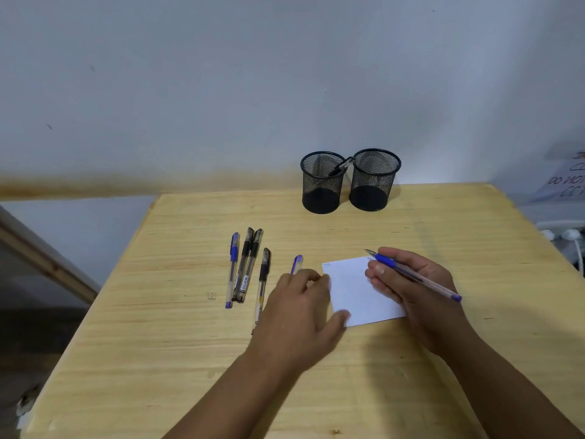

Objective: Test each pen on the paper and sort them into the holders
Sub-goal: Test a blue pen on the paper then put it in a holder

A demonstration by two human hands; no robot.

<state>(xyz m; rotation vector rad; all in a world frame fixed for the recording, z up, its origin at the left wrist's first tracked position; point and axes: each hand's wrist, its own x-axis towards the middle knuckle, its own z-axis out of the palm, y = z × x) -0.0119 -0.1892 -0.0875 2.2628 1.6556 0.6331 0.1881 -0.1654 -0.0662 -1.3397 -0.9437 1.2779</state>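
My right hand grips an uncapped blue pen, its tip pointing up-left just above the far corner of the white paper. A small scribble marks the paper's far left corner. My left hand rests fingers-down on the paper's left edge, and a blue pen cap sticks out from under its fingers. Several capped pens lie left of it: one blue and three black. Two black mesh holders stand at the back; the left holder has one black pen in it, the right holder looks empty.
The wooden table ends at its left edge near a sloping wooden rail. A wall rises right behind the holders. A white sign with writing and white cables sit beyond the table's right edge.
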